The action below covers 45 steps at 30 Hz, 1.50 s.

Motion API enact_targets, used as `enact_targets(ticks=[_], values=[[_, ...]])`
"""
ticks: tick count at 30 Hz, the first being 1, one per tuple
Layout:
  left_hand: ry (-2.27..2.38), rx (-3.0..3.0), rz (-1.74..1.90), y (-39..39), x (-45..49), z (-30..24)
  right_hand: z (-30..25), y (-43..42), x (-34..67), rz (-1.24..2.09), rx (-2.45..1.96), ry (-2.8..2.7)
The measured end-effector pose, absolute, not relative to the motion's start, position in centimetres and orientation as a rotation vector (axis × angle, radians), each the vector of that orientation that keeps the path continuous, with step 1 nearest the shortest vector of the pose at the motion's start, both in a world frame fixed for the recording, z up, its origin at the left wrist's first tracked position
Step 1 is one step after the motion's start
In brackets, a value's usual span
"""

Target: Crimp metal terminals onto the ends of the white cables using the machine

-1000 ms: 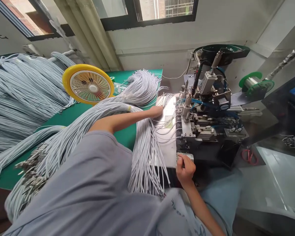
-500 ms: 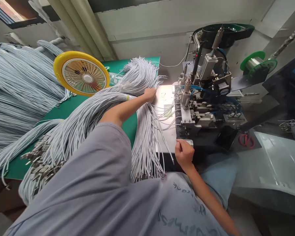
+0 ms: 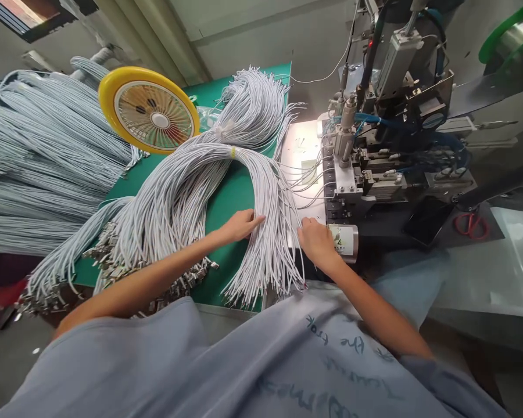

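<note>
A thick bundle of thin white cables (image 3: 268, 232) arches over the bench, bound near its top with a yellow tie (image 3: 233, 152). At its left edge is my left hand (image 3: 240, 225), thumb laid over the outer cables and the other fingers partly hidden, closed on them. My right hand (image 3: 317, 239) is curled to the right of the bundle, fingertips pinched at a loose cable strand by the metal plate (image 3: 293, 139). Several cables run from the bundle side into the black slotted edge of the machine (image 3: 344, 168).
A yellow-rimmed fan (image 3: 108, 110) stands behind the bundle on the green mat (image 3: 229, 203). More cables (image 3: 47, 145) are heaped at left. A silver cylinder (image 3: 351, 241) sits beside my right hand. Red-handled scissors (image 3: 470, 226) and a green wire spool (image 3: 490, 46) are at right.
My left hand has come back from the far end of the plate to the bundle's left edge. The right hand has moved in towards the cables. The view has shifted.
</note>
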<state>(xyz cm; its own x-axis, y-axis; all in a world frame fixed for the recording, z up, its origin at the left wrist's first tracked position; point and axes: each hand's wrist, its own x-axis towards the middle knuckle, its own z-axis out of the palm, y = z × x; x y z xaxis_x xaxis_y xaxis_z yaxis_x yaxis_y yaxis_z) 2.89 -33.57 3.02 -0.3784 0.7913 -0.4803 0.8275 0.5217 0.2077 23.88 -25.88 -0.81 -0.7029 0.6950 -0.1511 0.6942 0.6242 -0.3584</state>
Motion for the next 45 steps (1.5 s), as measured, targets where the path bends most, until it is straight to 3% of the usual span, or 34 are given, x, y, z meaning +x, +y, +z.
enact_targets(ticks=[7,13,17,19,22,30,35,45], values=[[2.304,1.355,0.186,-34.7,5.4,1.4,-0.6,-24.9,23.7,0.685,-1.273,-2.796],[2.325,1.661,-0.355,-31.8,5.9,6.4,0.7,-25.0,24.9,0.870,-1.237,-2.748],[2.032,2.222,0.287,-27.3,9.8,8.9,1.2,-23.6,28.1,0.972,-1.097,-2.646],[1.591,2.405,0.641,-25.3,12.6,7.8,1.0,-22.3,30.2,1.036,-1.059,-2.527],[1.142,2.468,0.881,-23.4,16.1,4.4,0.6,-20.5,33.0,1.137,-1.072,-2.159],[1.117,2.167,1.287,-21.6,15.7,0.0,-0.6,-21.0,32.1,1.289,-1.014,-1.277],[1.043,1.929,1.240,-22.1,15.3,0.3,-0.4,-20.8,31.5,1.425,-0.937,-1.331],[1.112,2.135,1.011,-21.2,14.3,1.5,1.1,-20.0,31.6,1.099,-1.062,-1.587]])
